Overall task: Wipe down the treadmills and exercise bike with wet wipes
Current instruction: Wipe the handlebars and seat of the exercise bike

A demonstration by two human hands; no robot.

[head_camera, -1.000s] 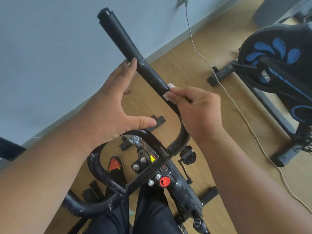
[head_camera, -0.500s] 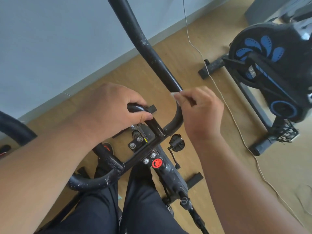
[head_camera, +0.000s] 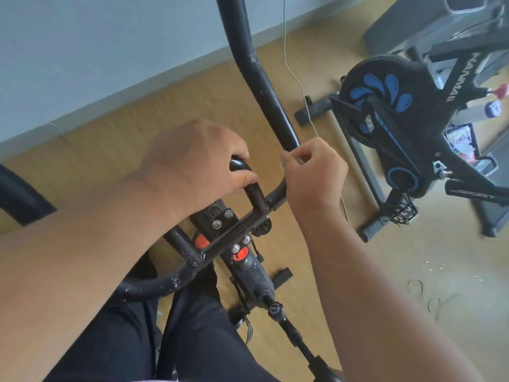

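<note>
1. Head view shows the wiping of the black tubular handlebar (head_camera: pixel 264 86) of the exercise bike in hand, at the bend of its right horn.
2. Right hand (head_camera: pixel 314 175) curls round that bar, pinching a barely visible white wet wipe (head_camera: pixel 284 155) at its fingertips.
3. Left hand (head_camera: pixel 192 164) grips the black inner loop bar (head_camera: pixel 249 186) just beside it, steadying.
4. Next, I judge, the wipe must slide on round the bend toward the left hand.

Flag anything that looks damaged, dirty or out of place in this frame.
The handlebar looks scuffed, and its lower curve shows whitish specks. Small pale crumbs and a few thin dark loops lie scattered on the wood floor at right. A thin cord trails loose across the floor by the second bike.
</note>
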